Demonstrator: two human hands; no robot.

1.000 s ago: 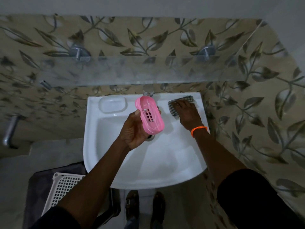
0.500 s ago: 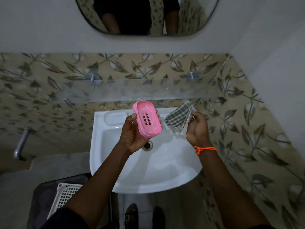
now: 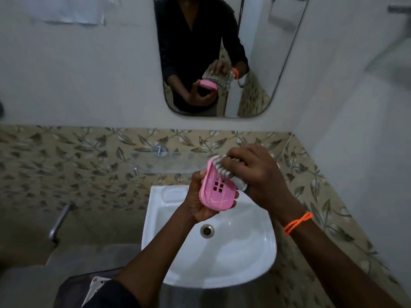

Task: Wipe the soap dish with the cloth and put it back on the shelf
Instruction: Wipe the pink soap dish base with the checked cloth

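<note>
Cloth on the soap dish, up above the basin's back edge.
The left hand [image 3: 200, 202] cups the pink soap dish [image 3: 216, 188] from beneath, fingers curled round its rim, nothing lying inside it. The right hand [image 3: 255, 172] bunches the checked cloth [image 3: 224, 173], grip tight, pressing it into the dish's far end over the white basin [image 3: 233, 252].

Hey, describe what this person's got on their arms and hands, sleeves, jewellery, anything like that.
Both hands are bare, no gloves or rings visible. The right hand has an orange beaded wrist band. The left hand has a bare forearm; a dark sleeve starts near the elbow.
</note>
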